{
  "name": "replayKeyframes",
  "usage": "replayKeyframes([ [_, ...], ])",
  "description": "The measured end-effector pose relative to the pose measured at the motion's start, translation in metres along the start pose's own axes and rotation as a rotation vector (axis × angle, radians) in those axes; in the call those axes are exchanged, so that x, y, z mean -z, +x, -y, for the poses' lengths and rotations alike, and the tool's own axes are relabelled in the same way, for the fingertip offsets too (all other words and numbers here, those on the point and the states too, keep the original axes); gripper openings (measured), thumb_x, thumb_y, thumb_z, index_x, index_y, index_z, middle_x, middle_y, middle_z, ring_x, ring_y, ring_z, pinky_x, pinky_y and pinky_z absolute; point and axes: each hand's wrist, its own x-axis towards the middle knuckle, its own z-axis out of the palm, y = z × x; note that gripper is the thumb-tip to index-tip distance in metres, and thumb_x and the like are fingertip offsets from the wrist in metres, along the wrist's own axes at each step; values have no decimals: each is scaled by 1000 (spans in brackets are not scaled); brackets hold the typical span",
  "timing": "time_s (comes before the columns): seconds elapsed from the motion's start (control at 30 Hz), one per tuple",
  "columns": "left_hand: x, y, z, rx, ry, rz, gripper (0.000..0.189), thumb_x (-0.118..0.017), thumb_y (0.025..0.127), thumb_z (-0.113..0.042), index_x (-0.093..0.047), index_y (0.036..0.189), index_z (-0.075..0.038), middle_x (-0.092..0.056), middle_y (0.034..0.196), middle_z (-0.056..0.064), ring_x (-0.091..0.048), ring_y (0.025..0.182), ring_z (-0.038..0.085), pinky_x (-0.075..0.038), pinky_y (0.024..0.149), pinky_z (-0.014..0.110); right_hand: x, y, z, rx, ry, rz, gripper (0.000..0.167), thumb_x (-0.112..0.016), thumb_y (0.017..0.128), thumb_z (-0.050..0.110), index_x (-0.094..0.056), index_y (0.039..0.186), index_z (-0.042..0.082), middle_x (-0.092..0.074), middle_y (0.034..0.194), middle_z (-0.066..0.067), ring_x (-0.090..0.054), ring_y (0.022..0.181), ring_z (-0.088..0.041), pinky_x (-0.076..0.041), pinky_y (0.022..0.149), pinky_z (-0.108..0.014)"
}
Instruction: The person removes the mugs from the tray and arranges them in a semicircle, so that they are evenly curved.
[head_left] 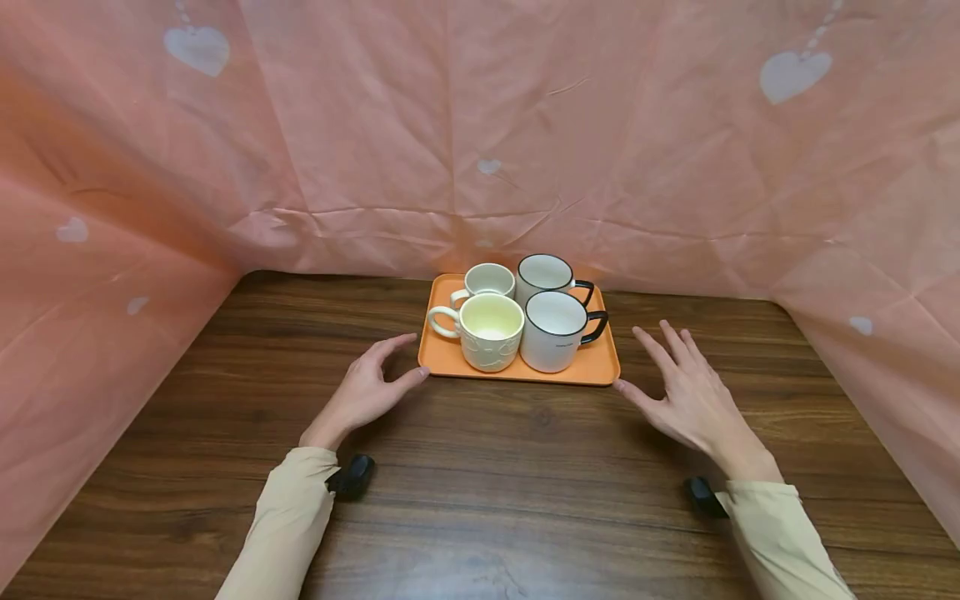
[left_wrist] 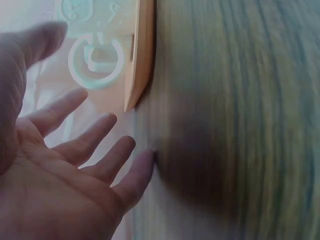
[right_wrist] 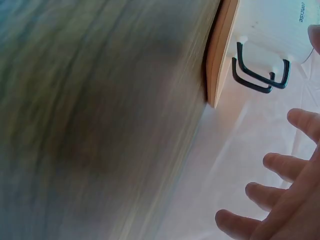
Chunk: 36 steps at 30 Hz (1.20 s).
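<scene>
An orange tray (head_left: 442, 360) lies on the wooden table with mugs standing on it in two rows. At its front left is a cream mug (head_left: 489, 346) with a raised pattern, its handle toward the left; a smaller pale mug (head_left: 480, 277) stands behind. On the right side are a white mug (head_left: 547, 346) with black rim and handle and a similar white mug (head_left: 542, 271) at the back. My left hand (head_left: 367, 392) is by the tray's left edge, fingers spread and holding nothing. Beyond the right edge, my right hand (head_left: 690, 400) has its fingers extended, also holding nothing.
The brown wood-grain table (head_left: 480, 500) extends in front of the tray and to both sides. A pink cloth (head_left: 375, 150) with white hearts hangs behind and along the sides, close to the tray's back edge.
</scene>
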Motion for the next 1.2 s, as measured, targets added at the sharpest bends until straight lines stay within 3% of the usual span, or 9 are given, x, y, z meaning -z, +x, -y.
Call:
replayKeyframes([
  [0.17,-6,11,2,7,-37,7,63,-72,94,-39,-52,149,-17,-52,153,9,-45,144,33,-41,115,54,-1,6,4,17,21,5,82,-63,94,61,-32,161,27,-25,167,-21,-24,152,-52,-34,98,-83],
  [0.4,-8,22,3,58,21,60,65,-70,94,-44,-49,150,-19,-45,157,15,-37,149,37,-31,121,58,-5,17,8,12,66,36,81,-60,95,62,-31,162,26,-23,168,-19,-23,153,-50,-33,99,-83],
  [0.6,-11,29,9,102,33,96,67,-69,95,-47,-47,152,-20,-39,161,14,-34,152,36,-29,122,57,-7,23,12,-13,137,65,80,-58,96,62,-28,163,30,-20,170,-15,-25,153,-47,-34,100,-82],
  [0.8,-11,36,11,86,44,98,68,-69,94,-47,-47,151,-17,-39,162,13,-34,152,36,-28,123,57,-10,29,12,6,157,60,80,-58,97,61,-28,163,28,-21,170,-17,-27,152,-48,-33,104,-79],
  [1.03,-11,40,11,35,93,106,67,-70,95,-42,-47,151,-11,-39,161,17,-29,155,36,-6,129,58,-15,36,13,37,173,23,77,-61,97,57,-31,161,27,-26,168,-18,-30,150,-48,-33,107,-76],
  [1.2,-11,42,12,29,110,123,69,-71,94,-42,-46,152,-13,-35,163,16,-26,155,38,-12,128,58,-16,40,13,51,194,16,77,-62,96,55,-32,161,27,-26,168,-18,-32,149,-49,-33,110,-73],
])
